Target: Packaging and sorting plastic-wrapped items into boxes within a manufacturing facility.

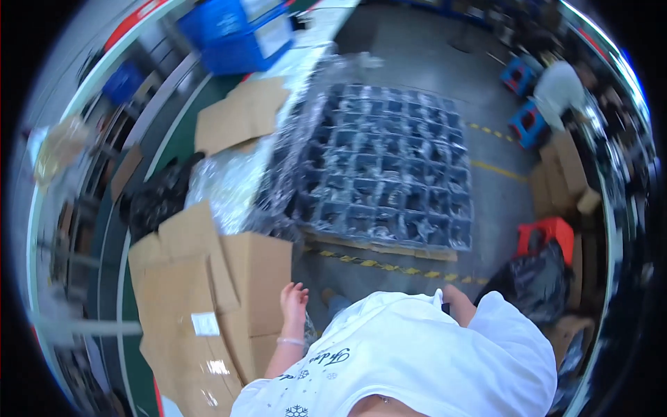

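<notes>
Left grip (294, 300) is empty, fingers loosely parted, box (266, 278) immediately left; right grip (454, 297) mostly hidden, state indeterminable; work appears between grasps, any lift calling for closed fingers.

Dark lettering (337, 357) on white shirt (417, 347), illegible label (205, 324) on cardboard (177, 288)

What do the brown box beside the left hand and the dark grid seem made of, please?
Brown box: probably matte cardboard, with folded flaps. Dark grid: perhaps dull plastic, given its thin, even walls; crinkled highlights suggest glossy film over it.
</notes>
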Available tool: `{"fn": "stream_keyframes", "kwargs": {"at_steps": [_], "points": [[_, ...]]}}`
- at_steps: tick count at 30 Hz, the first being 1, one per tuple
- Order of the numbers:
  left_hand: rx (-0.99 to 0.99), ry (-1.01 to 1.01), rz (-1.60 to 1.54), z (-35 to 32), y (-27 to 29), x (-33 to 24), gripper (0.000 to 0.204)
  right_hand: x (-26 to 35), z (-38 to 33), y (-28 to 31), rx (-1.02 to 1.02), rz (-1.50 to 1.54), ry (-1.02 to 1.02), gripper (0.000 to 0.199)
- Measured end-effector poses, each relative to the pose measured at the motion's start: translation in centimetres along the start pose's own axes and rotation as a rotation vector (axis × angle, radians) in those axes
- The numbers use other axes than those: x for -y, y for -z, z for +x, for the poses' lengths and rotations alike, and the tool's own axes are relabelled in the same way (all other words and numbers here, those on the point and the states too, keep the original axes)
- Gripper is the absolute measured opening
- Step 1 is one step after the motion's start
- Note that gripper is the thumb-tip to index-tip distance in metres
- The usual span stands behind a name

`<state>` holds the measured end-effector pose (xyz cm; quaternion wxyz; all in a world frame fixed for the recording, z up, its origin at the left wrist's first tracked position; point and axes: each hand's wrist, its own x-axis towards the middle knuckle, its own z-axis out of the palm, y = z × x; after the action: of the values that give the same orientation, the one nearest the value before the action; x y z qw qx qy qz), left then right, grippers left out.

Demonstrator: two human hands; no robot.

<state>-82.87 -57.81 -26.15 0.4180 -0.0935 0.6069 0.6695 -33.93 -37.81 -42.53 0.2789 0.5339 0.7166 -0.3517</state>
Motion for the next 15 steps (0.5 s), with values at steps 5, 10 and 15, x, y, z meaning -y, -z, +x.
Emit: {"fn": "stream_keyframes", "kwargs": {"at_steps": [5,10,15], "points": [[0.474,0.087,0.508,4.8,-9.3,0.4,0.031,2.5,-12.7,-7.5,-0.010,0.568,-0.433,0.022],[0.753,0.190,0.958,9.7,-16.3,4.3,0.028,4.8,-11.5,-16.6,-0.405,0.999,-0.421,0.029],[0.993,0.031,1.338,11.0,-25.8,10.1,0.029,6.5,-11.3,-19.5,-0.422,0.921,-0.580,0.023]]}}
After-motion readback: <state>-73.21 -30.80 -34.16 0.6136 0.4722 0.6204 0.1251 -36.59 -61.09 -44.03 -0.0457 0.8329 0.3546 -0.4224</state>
